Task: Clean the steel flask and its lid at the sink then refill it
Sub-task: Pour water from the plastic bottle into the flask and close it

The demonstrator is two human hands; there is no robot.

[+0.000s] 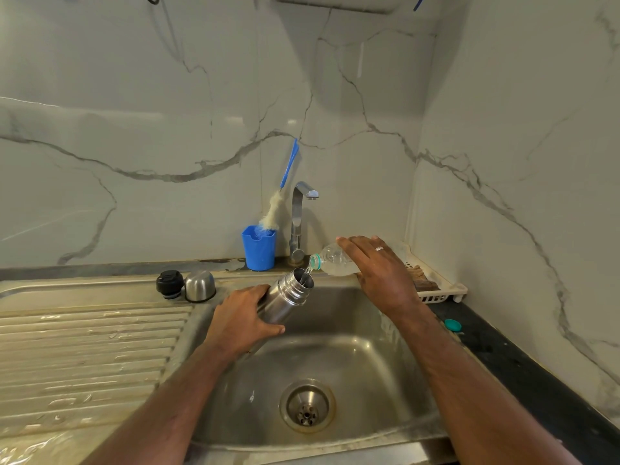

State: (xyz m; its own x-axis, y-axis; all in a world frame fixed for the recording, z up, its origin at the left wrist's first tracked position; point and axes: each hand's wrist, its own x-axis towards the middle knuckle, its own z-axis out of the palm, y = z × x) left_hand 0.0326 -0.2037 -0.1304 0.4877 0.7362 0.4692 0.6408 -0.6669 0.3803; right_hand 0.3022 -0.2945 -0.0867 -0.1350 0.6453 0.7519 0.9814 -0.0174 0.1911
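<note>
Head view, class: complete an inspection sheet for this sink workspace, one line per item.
Surface: steel sink, wet drainboard.
Job's things: steel flask tilted over the basin, plastic bottle pouring into it; black stopper and steel cup lid on the drainboard.
Clutter: bottle brush in blue cup; teal cap; white tray.
Hands: left hand grips flask; right hand holds bottle.
Cables: nothing seen.
Surroundings: marble-patterned walls; tap off.
</note>
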